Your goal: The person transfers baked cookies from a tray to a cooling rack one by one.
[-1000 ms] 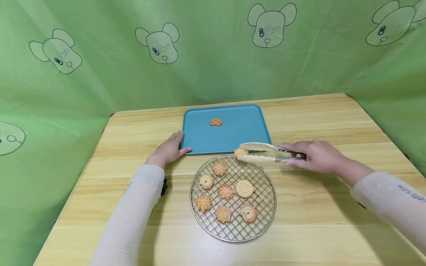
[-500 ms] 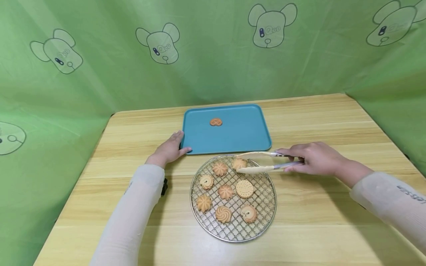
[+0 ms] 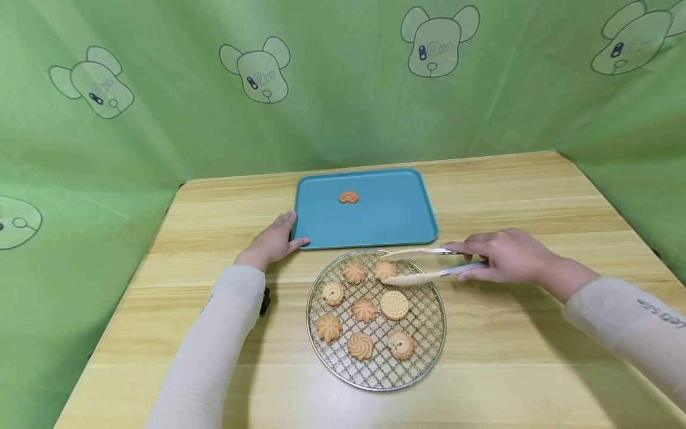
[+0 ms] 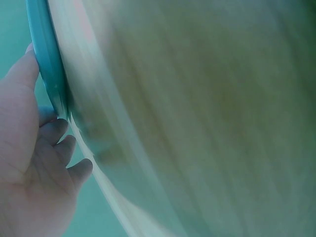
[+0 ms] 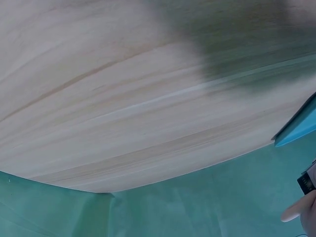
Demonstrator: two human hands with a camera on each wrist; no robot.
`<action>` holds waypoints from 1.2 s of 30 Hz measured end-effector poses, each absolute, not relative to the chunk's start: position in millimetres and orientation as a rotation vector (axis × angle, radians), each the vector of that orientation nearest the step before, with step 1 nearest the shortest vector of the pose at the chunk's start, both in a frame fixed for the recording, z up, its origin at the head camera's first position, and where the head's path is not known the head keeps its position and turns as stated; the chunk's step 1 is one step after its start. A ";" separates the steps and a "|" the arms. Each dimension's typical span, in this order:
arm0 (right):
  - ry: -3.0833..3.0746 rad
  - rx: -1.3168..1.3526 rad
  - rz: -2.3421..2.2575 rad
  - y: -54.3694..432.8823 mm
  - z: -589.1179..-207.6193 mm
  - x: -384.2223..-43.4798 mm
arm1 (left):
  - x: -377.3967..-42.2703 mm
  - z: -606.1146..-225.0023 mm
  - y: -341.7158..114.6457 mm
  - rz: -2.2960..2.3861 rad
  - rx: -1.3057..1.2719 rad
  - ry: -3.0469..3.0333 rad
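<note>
In the head view, my right hand (image 3: 506, 256) grips metal-handled tongs (image 3: 409, 279) with pale scalloped tips. Their arms stand apart on both sides of a flower-shaped cookie (image 3: 385, 270) near the far edge of a round wire rack (image 3: 423, 333). My left hand (image 3: 273, 240) rests at the near left corner of a blue tray (image 3: 375, 223), thumb on the rim and fingers extended along the side. The left wrist view shows this hand (image 4: 34, 143) against the tray's edge (image 4: 47, 54). In the right wrist view only part of my right hand (image 5: 308, 212) appears, beside the tongs' dark handle.
Several other cookies, among them a round dotted one (image 3: 394, 305) and a swirled one (image 3: 360, 345), lie on the rack. One pretzel-shaped cookie (image 3: 348, 197) lies on the tray. Rack and tray stand on a wooden table (image 3: 498, 190) with green cloth (image 3: 343, 125) behind it.
My right hand has brought the tongs and the flower-shaped cookie from the tray's front edge onto the rack. The tongs' arms have spread around the cookie. My left hand has stayed in place.
</note>
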State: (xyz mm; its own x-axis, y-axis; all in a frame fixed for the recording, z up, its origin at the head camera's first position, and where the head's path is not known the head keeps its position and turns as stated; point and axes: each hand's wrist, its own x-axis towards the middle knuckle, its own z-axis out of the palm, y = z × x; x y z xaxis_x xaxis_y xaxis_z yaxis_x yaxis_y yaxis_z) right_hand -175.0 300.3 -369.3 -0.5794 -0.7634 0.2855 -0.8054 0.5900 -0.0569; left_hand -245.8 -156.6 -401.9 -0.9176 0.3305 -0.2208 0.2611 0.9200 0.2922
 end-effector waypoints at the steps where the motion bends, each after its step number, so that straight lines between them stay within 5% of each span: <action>1: -2.591 1.298 0.265 300.3 -369.0 -174.8 | -245.8 -401.7 -156.6 0.375 0.442 2.814; 36: -2.837 1.085 0.253 286.2 -363.1 -175.9 | -243.9 -401.3 -155.8 0.410 0.425 2.811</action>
State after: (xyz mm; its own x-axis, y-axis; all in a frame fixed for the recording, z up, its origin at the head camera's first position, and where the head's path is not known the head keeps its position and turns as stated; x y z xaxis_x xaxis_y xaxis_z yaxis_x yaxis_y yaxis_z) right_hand -175.9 286.2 -363.1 -0.7428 -0.6533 0.1462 -0.6689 0.7335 -0.1208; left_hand -243.9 -155.8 -401.3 -0.9211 0.3224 -0.2184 0.2465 0.9169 0.3139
